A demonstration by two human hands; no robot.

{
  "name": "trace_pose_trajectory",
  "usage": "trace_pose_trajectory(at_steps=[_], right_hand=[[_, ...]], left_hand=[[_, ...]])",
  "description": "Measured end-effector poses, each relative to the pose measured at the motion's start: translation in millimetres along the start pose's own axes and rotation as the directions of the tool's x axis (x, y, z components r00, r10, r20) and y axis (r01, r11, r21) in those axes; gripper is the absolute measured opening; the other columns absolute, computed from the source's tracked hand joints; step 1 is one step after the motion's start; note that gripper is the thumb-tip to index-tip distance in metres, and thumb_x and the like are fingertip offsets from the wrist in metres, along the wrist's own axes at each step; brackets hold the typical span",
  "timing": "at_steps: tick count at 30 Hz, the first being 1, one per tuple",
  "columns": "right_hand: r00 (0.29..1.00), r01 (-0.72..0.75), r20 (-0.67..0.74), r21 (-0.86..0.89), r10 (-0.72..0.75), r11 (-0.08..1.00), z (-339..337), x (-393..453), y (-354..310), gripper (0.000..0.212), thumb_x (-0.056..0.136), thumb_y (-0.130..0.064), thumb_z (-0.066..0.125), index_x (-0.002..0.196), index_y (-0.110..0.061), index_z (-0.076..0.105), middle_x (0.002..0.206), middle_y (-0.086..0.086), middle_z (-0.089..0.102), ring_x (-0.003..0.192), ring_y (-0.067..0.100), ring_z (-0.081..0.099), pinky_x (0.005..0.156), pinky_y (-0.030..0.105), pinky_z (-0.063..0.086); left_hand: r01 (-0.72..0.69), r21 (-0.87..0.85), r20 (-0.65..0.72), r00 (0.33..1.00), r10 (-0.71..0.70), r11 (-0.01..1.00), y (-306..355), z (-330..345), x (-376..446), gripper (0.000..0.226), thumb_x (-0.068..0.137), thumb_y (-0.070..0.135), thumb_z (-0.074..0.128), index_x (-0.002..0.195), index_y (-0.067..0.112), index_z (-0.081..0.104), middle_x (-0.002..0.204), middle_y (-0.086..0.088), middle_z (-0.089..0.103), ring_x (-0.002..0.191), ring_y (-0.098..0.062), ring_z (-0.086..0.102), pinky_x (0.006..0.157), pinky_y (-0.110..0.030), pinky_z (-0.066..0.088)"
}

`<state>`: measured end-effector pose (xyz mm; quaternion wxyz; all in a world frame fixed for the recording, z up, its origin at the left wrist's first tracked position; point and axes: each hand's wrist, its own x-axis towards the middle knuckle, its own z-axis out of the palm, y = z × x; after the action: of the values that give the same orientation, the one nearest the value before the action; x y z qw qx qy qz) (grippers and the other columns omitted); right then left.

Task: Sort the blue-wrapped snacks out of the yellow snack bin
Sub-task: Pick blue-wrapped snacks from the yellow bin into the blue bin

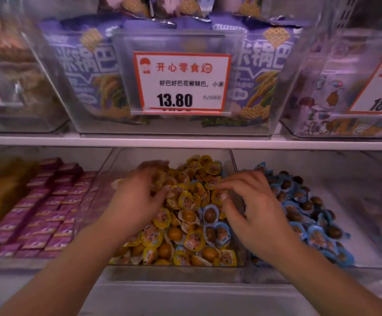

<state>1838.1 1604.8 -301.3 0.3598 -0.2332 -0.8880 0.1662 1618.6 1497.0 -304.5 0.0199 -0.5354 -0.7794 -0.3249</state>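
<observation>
The right hand [251,210] hangs over the right edge of the yellow snack bin [176,266], its fingers [227,187] curled, thumb and forefinger drawn close together as if pinching. Whether a wrapper sits between them cannot be told; the tips are blurred. Just below and to the left of those fingertips, toward the viewer, lies a small cluster of blue-wrapped snacks [216,226] among the yellow-wrapped snacks [185,199]. They are rounded packets with no clear long axis. The right hand is plainly the nearer one.

The left hand [140,197] rests on the left side of the same pile, fingers bent down into the yellow packets, apparently raking or holding them; what it grips is hidden under the palm.

To the right, a neighbouring bin [322,261] holds a heap of matching blue packets [306,215], likely the destination. Further blue pieces may lie buried under the yellow heap. Purple boxes [44,213] fill the bin on the left. The shelf [185,142] above carries bagged snacks and a price tag [182,82].
</observation>
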Motion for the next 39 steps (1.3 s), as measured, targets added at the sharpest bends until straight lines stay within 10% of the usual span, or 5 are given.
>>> trace_pose_trajectory(at_steps=[5, 11, 20, 32, 39], right_hand=[[0.986, -0.125, -0.071, 0.271, 0.149, 0.955, 0.8, 0.1, 3.0, 0.017, 0.094, -0.017, 0.057, 0.098, -0.022, 0.072, 0.099, -0.017, 0.062, 0.106, 0.005, 0.055, 0.09, 0.015, 0.042], [0.925, -0.226, -0.157, 0.506, 0.347, 0.832, -0.7, 2.2, 4.7, 0.022, 0.092, -0.022, 0.05, 0.093, -0.026, 0.072, 0.086, -0.014, 0.067, 0.08, 0.002, 0.061, 0.069, 0.011, 0.042], [0.951, -0.209, -0.123, 0.423, 0.285, 0.882, -8.5, -4.2, 18.5, 0.022, 0.095, -0.02, 0.05, 0.097, -0.022, 0.071, 0.099, -0.008, 0.066, 0.1, 0.009, 0.063, 0.084, 0.023, 0.05], [0.943, -0.187, -0.165, 0.453, 0.288, 0.872, -20.2, 3.8, 12.7, 0.02, 0.095, -0.022, 0.05, 0.096, -0.026, 0.07, 0.096, -0.007, 0.067, 0.095, 0.005, 0.063, 0.078, 0.015, 0.048], [0.974, -0.117, -0.139, 0.357, 0.177, 0.927, -4.1, 1.9, 3.8, 0.018, 0.094, -0.017, 0.053, 0.097, -0.02, 0.071, 0.098, -0.014, 0.061, 0.099, 0.006, 0.06, 0.084, 0.015, 0.045]], left_hand=[[-0.259, -0.012, 0.109, 0.96, 0.259, 0.966, 26.6, 11.6, -6.8, 0.053, 0.087, 0.045, 0.06, 0.137, 0.028, 0.054, 0.139, 0.007, 0.053, 0.132, -0.011, 0.047, 0.11, -0.033, 0.04], [-0.325, 0.103, 0.559, 0.801, 0.216, 0.94, 56.0, 64.5, -12.1, 0.091, 0.067, 0.07, 0.071, 0.141, 0.028, 0.037, 0.131, 0.001, 0.046, 0.115, -0.023, 0.051, 0.095, -0.038, 0.045], [-0.445, 0.17, 0.459, 0.825, 0.329, 0.879, 50.9, 79.5, -5.1, 0.065, 0.075, 0.058, 0.07, 0.124, 0.025, 0.043, 0.113, 0.0, 0.057, 0.095, -0.022, 0.061, 0.07, -0.03, 0.044], [0.153, -0.339, 0.267, 0.962, -0.061, 0.928, 30.5, 27.3, 3.7, 0.03, 0.081, 0.021, 0.079, 0.105, 0.036, 0.07, 0.093, 0.009, 0.072, 0.084, -0.004, 0.068, 0.077, -0.016, 0.052], [-0.272, 0.026, 0.349, 0.904, 0.246, 0.962, 45.8, 35.3, -16.1, 0.036, 0.084, 0.062, 0.058, 0.111, 0.039, 0.059, 0.102, 0.016, 0.054, 0.097, -0.008, 0.057, 0.084, -0.032, 0.043]])
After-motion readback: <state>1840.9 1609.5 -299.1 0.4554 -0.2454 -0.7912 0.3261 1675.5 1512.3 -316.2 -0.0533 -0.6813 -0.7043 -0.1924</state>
